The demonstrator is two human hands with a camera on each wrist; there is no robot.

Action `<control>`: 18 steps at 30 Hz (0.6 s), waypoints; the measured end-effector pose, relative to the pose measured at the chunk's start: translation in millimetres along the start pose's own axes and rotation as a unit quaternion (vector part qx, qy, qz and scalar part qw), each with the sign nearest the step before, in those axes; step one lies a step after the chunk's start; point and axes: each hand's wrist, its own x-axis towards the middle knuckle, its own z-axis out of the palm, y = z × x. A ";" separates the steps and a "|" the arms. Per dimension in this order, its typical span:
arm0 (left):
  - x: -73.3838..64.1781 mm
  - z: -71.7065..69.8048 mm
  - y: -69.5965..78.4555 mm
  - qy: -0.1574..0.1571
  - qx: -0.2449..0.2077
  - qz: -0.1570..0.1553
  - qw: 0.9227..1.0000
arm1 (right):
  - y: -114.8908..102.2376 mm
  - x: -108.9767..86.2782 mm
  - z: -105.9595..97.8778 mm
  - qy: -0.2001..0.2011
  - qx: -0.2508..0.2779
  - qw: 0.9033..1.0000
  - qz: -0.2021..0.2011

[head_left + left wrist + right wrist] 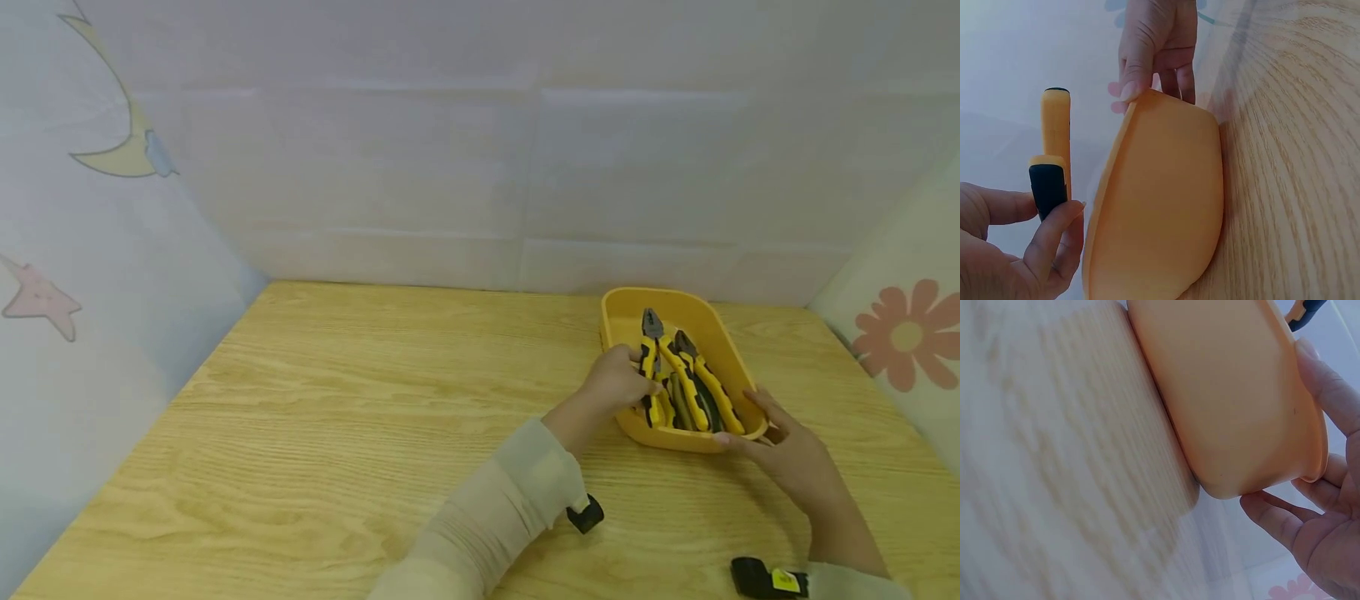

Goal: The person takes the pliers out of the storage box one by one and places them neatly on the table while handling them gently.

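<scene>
Pliers (676, 367) with yellow and black handles sit right of centre in the head view, over the yellow bin (678, 442), their grey nose pointing up the frame. My left hand (618, 379) reaches over the bin's left side and pinches one of their handles between thumb and fingers; the left wrist view shows this grip at its lower left, on a black handle end. My right hand (791, 454) grips the bin's near right corner, thumb on the front rim and fingers round the side, thumb and fingers set apart. Just beside my pliers, a second pair (718, 396) lies in the bin, its nose also toward the top of the frame. Olive handles (681, 400) show between the two, partly covered, so I cannot tell what they belong to. The bin stands on the wood-grain table (300, 417). I wear light sleeves (487, 517), with a black device (585, 514) by my left wrist, at the lower centre. Pale sheeting (450, 167) fills the top; a moon (127, 150) is printed at upper left, a pink star (41, 300) at the left edge, and a red flower (906, 336) at the right edge.
</scene>
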 end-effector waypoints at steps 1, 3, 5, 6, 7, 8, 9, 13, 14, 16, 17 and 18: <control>-1.1 -1.2 -0.3 -0.001 -0.013 -0.002 1.000 | -0.1 0.0 0.1 0.002 0.000 1.000 0.001; -3.0 -3.5 -0.9 -0.004 -0.033 -0.002 0.999 | -0.1 -0.1 0.0 0.003 0.000 1.000 0.000; -4.8 -5.3 -2.0 -0.006 -0.038 0.002 0.999 | -0.2 -0.4 -0.3 0.003 0.001 1.000 -0.001; -5.7 -6.2 -2.5 -0.006 -0.038 0.006 0.999 | -0.2 -0.5 -0.4 0.003 0.002 1.000 -0.002; -6.7 -7.2 -3.1 -0.008 -0.041 0.009 0.999 | -0.1 -0.4 -0.5 0.003 0.004 1.000 -0.002; -7.5 -8.0 -3.7 -0.007 -0.041 0.013 0.999 | 0.0 -0.4 -0.5 0.004 0.003 1.000 -0.002; -8.4 -9.0 -4.2 -0.007 -0.041 0.015 0.999 | 0.2 -0.3 -0.4 0.005 0.002 1.000 -0.002; -13.0 -14.5 -4.2 -0.007 -0.050 0.019 0.999 | 1.4 1.1 0.2 0.009 0.003 1.000 -0.001; -14.2 -16.2 -4.0 -0.006 -0.048 0.019 0.999 | 1.5 1.6 0.1 0.010 0.003 1.000 -0.002; -16.1 -19.8 -4.0 -0.005 -0.046 0.022 0.999 | 1.8 2.8 -0.2 0.011 0.002 1.000 -0.002; -16.8 -21.8 -4.2 -0.004 -0.043 0.023 0.999 | 1.7 3.5 -0.5 0.013 -0.001 1.000 -0.002; -17.2 -23.8 -4.9 -0.004 -0.041 0.025 0.999 | 1.7 4.1 -0.4 0.014 -0.001 1.000 -0.002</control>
